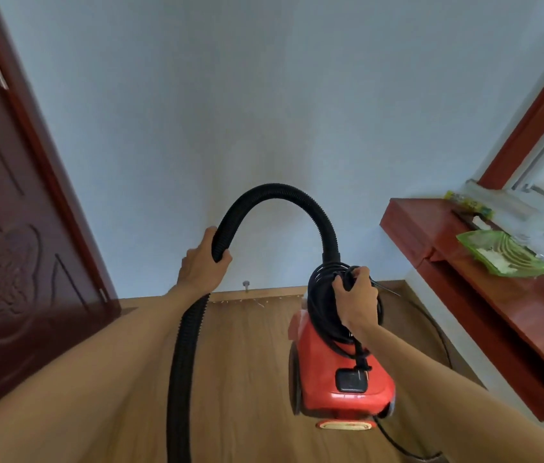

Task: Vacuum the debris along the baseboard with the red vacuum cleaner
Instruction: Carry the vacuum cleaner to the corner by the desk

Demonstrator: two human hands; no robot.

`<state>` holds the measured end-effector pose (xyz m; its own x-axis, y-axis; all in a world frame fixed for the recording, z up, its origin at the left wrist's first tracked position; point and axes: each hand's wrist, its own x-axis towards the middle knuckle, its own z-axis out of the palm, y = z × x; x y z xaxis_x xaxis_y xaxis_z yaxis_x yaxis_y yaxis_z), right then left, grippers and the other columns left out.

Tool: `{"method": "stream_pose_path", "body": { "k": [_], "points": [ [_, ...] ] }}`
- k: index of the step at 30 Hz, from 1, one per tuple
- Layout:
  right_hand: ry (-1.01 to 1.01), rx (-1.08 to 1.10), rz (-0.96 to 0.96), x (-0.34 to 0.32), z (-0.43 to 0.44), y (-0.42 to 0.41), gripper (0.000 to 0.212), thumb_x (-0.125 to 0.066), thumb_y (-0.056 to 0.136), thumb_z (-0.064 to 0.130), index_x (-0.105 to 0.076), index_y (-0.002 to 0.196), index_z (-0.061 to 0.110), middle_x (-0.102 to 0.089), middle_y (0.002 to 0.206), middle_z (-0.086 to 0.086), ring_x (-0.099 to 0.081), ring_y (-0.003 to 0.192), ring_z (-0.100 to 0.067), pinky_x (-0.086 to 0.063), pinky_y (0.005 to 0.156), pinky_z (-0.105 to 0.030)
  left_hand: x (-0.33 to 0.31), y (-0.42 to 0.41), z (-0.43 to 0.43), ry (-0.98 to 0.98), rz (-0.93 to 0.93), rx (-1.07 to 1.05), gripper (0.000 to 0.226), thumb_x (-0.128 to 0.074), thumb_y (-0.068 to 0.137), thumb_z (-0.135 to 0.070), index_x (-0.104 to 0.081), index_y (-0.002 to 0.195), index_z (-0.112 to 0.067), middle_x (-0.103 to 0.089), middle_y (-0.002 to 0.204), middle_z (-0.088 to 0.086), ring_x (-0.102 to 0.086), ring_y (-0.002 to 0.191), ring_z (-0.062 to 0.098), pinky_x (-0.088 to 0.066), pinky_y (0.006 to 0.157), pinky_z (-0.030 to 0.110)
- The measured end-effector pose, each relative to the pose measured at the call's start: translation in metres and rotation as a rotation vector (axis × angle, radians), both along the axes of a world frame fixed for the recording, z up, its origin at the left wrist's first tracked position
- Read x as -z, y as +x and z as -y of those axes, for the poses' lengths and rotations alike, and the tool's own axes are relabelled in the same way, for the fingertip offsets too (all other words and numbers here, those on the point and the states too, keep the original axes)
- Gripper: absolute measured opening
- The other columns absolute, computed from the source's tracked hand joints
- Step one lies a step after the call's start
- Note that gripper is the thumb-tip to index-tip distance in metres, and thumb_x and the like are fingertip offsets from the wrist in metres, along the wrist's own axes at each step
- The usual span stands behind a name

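Two hands, both gripping. Left hand point(202, 265) has fingers and thumb wrapped round the black hose point(277, 192), clamped on it. From that grip the hose arches up and over to the right, then drops into the top of the red vacuum point(330, 372) just above the right grip. Its other run passes back under the left forearm toward the person. Right hand point(354, 295) curls round the coiled black cord point(322, 295) bundled on top of the vacuum, fingers closed on the loops. Vacuum body sits directly below the right grip, cannot tell if its wheels touch the floor point(247, 362). A loose length of cord trails from its near end. Debris point(250, 302), pale specks, lies on the floor against the baseboard point(263, 292), beyond and below both grips, roughly between them, well apart from either hand. Dark red door point(13, 228) stands left of the left grip. Red bench point(431, 228) runs right of the right grip, with a green tray point(504, 252) on it
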<state>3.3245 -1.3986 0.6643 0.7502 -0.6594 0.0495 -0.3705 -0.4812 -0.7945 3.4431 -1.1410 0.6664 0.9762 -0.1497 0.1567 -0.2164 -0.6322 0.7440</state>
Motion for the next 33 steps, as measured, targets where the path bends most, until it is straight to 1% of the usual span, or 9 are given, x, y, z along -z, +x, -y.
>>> {"method": "stream_pose_path", "body": {
  "k": [5, 8, 11, 16, 21, 24, 27, 29, 33],
  "points": [
    [0.047, -0.083, -0.034, 0.044, 0.028, 0.030, 0.026, -0.054, 0.099, 0.031, -0.044, 0.116, 0.014, -0.061, 0.093, -0.006, -0.064, 0.083, -0.029, -0.050, 0.071, -0.037, 0.040, 0.008, 0.028, -0.002, -0.089, -0.086, 0.036, -0.050, 0.098, -0.032, -0.034, 0.130, -0.033, -0.064, 0.080, 0.008, -0.063, 0.065, 0.025, -0.057, 0.058, 0.039],
    [0.069, -0.137, -0.050, 0.068, 0.043, 0.045, 0.027, -0.053, 0.101, 0.029, -0.043, 0.119, 0.012, -0.056, 0.085, 0.000, -0.056, 0.071, -0.011, -0.043, 0.063, -0.032, 0.065, 0.014, 0.042, -0.026, -0.121, -0.144, 0.042, -0.050, 0.098, -0.033, -0.031, 0.136, -0.034, -0.065, 0.079, 0.006, -0.064, 0.061, 0.024, -0.057, 0.054, 0.038],
    [0.080, -0.182, -0.076, 0.093, 0.058, 0.055, 0.026, -0.052, 0.102, 0.027, -0.043, 0.122, 0.013, -0.050, 0.079, 0.010, -0.045, 0.067, 0.001, -0.034, 0.053, -0.019, 0.088, 0.016, 0.055, 0.005, -0.124, -0.201, 0.034, -0.049, 0.100, -0.030, -0.034, 0.131, -0.034, -0.060, 0.072, 0.000, -0.056, 0.051, 0.015, -0.045, 0.044, 0.025],
    [0.107, -0.207, -0.135, 0.143, 0.072, 0.064, 0.029, -0.051, 0.102, 0.026, -0.043, 0.127, 0.013, -0.052, 0.077, 0.012, -0.051, 0.065, -0.001, -0.037, 0.051, -0.017, 0.126, 0.021, 0.074, -0.014, -0.117, -0.246, 0.040, -0.050, 0.101, -0.022, -0.036, 0.138, -0.022, -0.055, 0.070, -0.001, -0.049, 0.048, 0.010, -0.034, 0.038, 0.012],
    [0.147, -0.208, -0.182, 0.185, 0.080, 0.067, 0.031, -0.051, 0.102, 0.029, -0.041, 0.128, 0.016, -0.057, 0.086, 0.002, -0.051, 0.066, -0.005, -0.041, 0.054, -0.022, 0.158, 0.039, 0.078, 0.045, -0.116, -0.249, 0.035, -0.052, 0.098, -0.028, -0.040, 0.131, -0.028, -0.061, 0.071, 0.005, -0.057, 0.052, 0.021, -0.049, 0.048, 0.033],
    [0.170, -0.189, -0.229, 0.215, 0.081, 0.074, 0.037, -0.051, 0.101, 0.033, -0.039, 0.133, 0.018, -0.062, 0.100, -0.009, -0.056, 0.068, -0.010, -0.043, 0.057, -0.028, 0.179, 0.051, 0.084, 0.056, -0.097, -0.205, 0.032, -0.053, 0.099, -0.023, -0.044, 0.129, -0.018, -0.062, 0.074, 0.009, -0.052, 0.049, 0.016, -0.043, 0.042, 0.016],
    [0.183, -0.153, -0.254, 0.247, 0.082, 0.078, 0.036, -0.051, 0.101, 0.033, -0.039, 0.132, 0.018, -0.066, 0.084, -0.012, -0.058, 0.055, -0.016, -0.042, 0.046, -0.026, 0.211, 0.063, 0.086, 0.019, -0.070, -0.184, 0.034, -0.055, 0.098, -0.017, -0.048, 0.131, -0.013, -0.062, 0.084, 0.007, -0.051, 0.055, 0.006, -0.042, 0.049, 0.008],
    [0.190, -0.143, -0.284, 0.274, 0.082, 0.079, 0.036, -0.051, 0.101, 0.033, -0.038, 0.132, 0.019, -0.065, 0.074, -0.013, -0.054, 0.049, -0.017, -0.041, 0.043, -0.027, 0.244, 0.072, 0.081, 0.003, -0.086, -0.173, 0.038, -0.056, 0.099, -0.020, -0.048, 0.135, -0.016, -0.061, 0.090, 0.001, -0.052, 0.062, 0.002, -0.044, 0.056, 0.011],
    [0.201, -0.145, -0.326, 0.331, 0.078, 0.084, 0.034, -0.051, 0.101, 0.033, -0.040, 0.130, 0.020, -0.056, 0.062, -0.005, -0.048, 0.043, -0.013, -0.038, 0.039, -0.027, 0.314, 0.089, 0.071, 0.012, -0.108, -0.136, 0.038, -0.055, 0.099, -0.027, -0.044, 0.136, -0.023, -0.058, 0.086, -0.006, -0.053, 0.059, 0.003, -0.045, 0.054, 0.022]
  ]
}}
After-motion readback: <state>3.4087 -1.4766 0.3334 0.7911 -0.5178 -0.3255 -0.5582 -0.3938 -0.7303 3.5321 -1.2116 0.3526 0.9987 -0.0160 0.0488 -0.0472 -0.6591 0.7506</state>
